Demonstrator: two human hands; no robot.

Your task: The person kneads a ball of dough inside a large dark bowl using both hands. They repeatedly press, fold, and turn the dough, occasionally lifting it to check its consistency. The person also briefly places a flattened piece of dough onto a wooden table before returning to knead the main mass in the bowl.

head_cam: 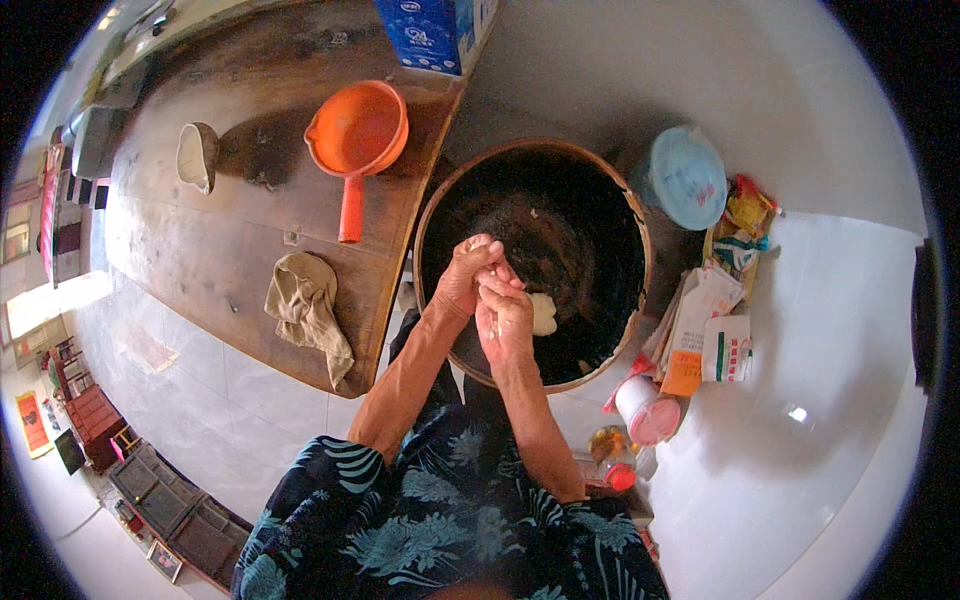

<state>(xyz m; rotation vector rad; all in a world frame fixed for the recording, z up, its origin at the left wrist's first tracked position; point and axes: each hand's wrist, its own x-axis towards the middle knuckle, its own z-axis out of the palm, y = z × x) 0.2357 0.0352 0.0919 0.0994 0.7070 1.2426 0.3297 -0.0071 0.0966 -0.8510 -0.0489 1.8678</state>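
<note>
My left hand (469, 274) and my right hand (506, 326) are pressed together over a large round basin (592, 255) with a dark inside and a chipped rim. The fingers overlap, and whether anything sits between the palms is hidden. Pale, dough-like residue sticks to the skin of both hands. Just right of my right hand, a flattened lump of pale dough (544, 313) lies in the basin. A small pale crumb (534, 214) clings to the dark surface farther up.
Left of the basin, a wooden table (247, 225) holds an orange plastic ladle (352, 139), a gourd scoop (196, 157), a crumpled beige cloth (304, 296) and a blue carton (431, 37). To the right are a light blue plastic bowl (686, 178), several packets (727, 349) and a red-lidded jar (615, 457).
</note>
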